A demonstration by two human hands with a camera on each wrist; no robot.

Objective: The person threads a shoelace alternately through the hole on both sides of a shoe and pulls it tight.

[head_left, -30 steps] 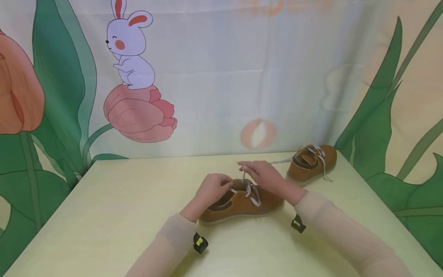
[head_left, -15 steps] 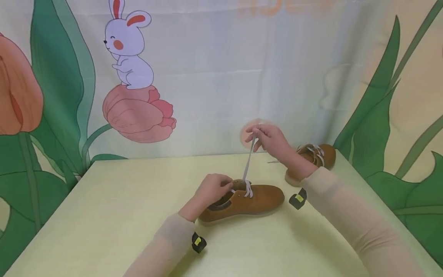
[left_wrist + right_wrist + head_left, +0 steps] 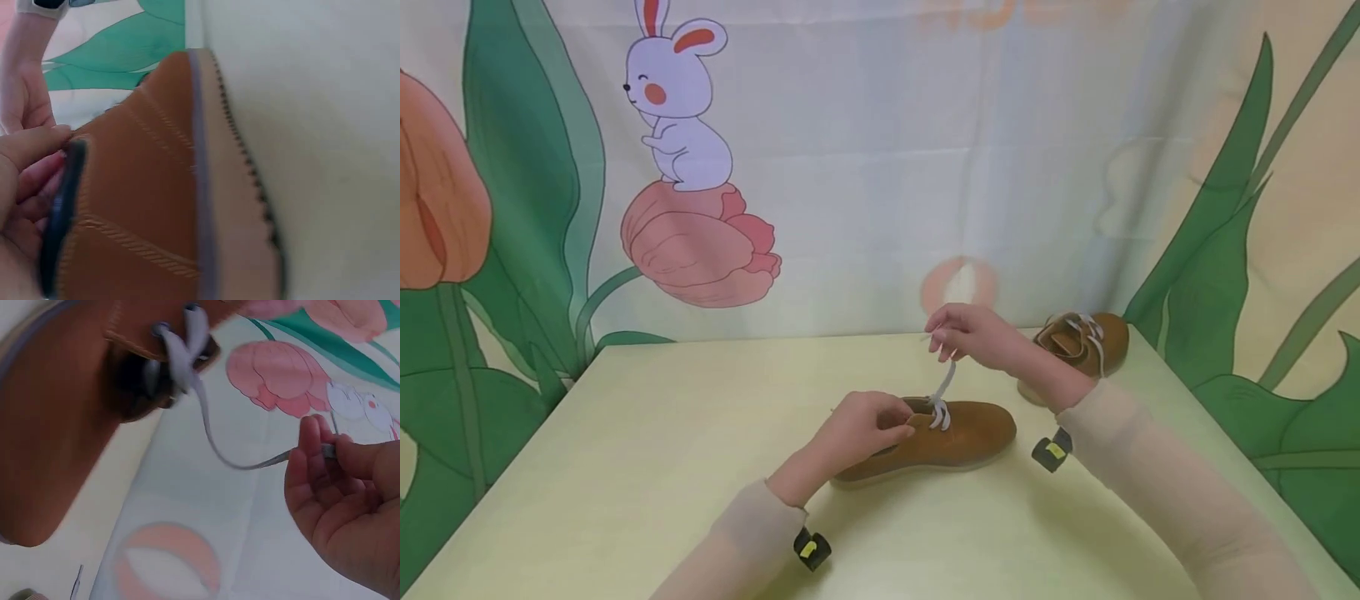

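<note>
A brown lace-up shoe point(image 3: 973, 435) stands on the table, toe to the right. With its thumb outside and fingers inside the opening, my left hand point(image 3: 861, 429) pinches the shoe's upper edge near the eyelets, as the left wrist view shows. Above the shoe, my right hand point(image 3: 977, 337) pinches a light grey shoelace point(image 3: 244, 467) between thumb and fingers. From there the lace sags in a loose curve down to the eyelets. Lace strands cross at the top eyelets in the right wrist view. Most of the shoe's opening is hidden behind my left hand in the head view.
A second brown shoe point(image 3: 1112, 340) with grey laces stands at the table's back right corner, partly behind my right forearm. The pale yellow table point(image 3: 647, 467) meets a printed cloth backdrop point(image 3: 850, 208) with tulips and a rabbit.
My right hand first rose, drawing the lace up taut and undoing its loops, then came down a little, and the lace slackened. My left hand shifted slightly on the shoe's edge.
</note>
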